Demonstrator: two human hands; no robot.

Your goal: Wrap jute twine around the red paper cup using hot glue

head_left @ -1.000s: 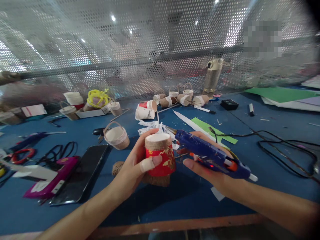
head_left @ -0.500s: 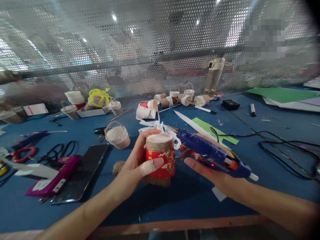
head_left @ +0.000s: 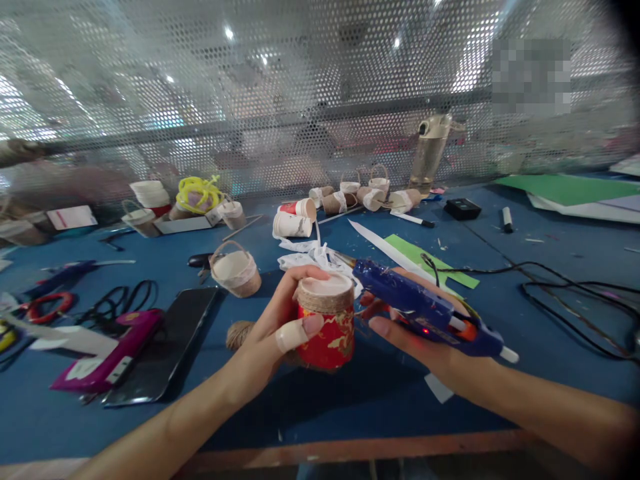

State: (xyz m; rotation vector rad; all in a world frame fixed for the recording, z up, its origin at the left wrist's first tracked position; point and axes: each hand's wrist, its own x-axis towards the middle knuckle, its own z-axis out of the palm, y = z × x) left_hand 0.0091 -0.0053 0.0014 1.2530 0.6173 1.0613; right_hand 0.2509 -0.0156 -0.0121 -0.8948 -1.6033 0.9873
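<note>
Cup (head_left: pixel 331 341): left side covered by left hand (head_left: pixel 274 327)
Twine (head_left: pixel 239 334): partly behind that hand
Green sheet (head_left: pixel 565 190): cut off at right
Glue gun (head_left: pixel 413 300): lettering unreadable

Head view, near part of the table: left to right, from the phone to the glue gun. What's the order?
Black smartphone → twine ball → left hand → red twine-rimmed cup in its grip → blue glue gun, held in the right hand.

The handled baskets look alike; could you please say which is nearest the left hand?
The white-banded basket just beyond the left hand, near the black phone; the other handled baskets sit farther back, toward the perforated screen.
</note>
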